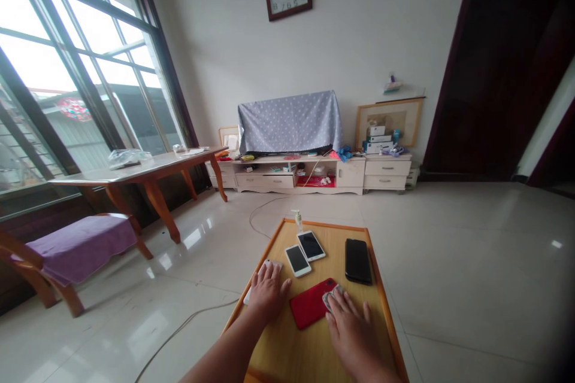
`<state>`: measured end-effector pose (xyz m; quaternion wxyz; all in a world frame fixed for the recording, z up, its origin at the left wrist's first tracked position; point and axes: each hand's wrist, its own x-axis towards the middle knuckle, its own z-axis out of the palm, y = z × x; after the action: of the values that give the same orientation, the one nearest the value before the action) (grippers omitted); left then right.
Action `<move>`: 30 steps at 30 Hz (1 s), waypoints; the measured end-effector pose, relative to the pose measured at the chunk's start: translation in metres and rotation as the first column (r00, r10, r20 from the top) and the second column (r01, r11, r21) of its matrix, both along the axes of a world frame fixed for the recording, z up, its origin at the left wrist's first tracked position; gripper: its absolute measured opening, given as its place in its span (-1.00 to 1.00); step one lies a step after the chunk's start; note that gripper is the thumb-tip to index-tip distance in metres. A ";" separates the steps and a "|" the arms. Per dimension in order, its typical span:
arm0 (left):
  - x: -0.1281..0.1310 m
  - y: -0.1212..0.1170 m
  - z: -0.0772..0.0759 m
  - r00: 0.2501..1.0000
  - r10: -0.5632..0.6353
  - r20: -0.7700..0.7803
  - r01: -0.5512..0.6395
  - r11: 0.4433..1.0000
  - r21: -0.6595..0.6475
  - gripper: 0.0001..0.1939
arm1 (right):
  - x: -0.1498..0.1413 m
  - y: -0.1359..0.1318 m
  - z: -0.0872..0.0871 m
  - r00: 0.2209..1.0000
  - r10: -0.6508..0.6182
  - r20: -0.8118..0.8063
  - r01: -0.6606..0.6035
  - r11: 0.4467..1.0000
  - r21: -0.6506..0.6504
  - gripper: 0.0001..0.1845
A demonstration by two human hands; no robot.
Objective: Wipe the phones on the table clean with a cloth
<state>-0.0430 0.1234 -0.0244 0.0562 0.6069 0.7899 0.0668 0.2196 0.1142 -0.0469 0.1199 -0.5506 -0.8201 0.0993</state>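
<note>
The red phone [313, 304] lies near me on the wooden table [287, 352], and my right hand [353, 328] pinches a pale cloth [331, 298] under its fingertips against the phone's upper right end. My left hand [268, 292] lies palm down, fingers spread loosely over a white phone [272, 263] at the left edge. Beyond are two white-framed phones [298, 260], a pump bottle [299, 221] and, to the right, a black phone case [358, 261].

bare hands [268, 290] and forearms [233, 344]
</note>
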 end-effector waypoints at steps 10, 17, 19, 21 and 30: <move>-0.002 0.048 -0.006 1.000 -0.025 -0.013 0.025 0.999 0.027 -0.04 | -0.005 0.009 0.008 1.000 -0.001 0.007 0.001 0.999 -0.052 -0.45; -0.007 0.065 -0.004 0.994 -0.106 -0.015 0.106 0.992 0.061 -0.04 | -0.004 0.016 0.007 1.000 0.014 -0.008 -0.014 0.993 -0.115 -0.42; -0.009 0.069 -0.003 0.989 -0.145 -0.016 0.146 0.987 0.071 -0.10 | -0.004 0.016 0.009 1.000 0.012 -0.012 -0.013 0.992 -0.129 -0.41; -0.010 0.073 -0.003 0.983 -0.184 -0.021 0.185 0.979 0.086 -0.15 | -0.003 0.017 0.012 1.000 0.013 -0.016 -0.015 0.989 -0.144 -0.40; -0.007 0.080 0.000 0.958 -0.280 -0.061 0.286 0.943 0.168 -0.31 | -0.003 0.018 0.015 0.999 0.008 -0.042 -0.014 0.990 -0.142 -0.41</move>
<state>-0.0499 0.2029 -0.0243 -0.0025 0.7176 0.6867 0.1160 0.2168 0.1319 -0.0321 0.0970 -0.5512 -0.8112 0.1694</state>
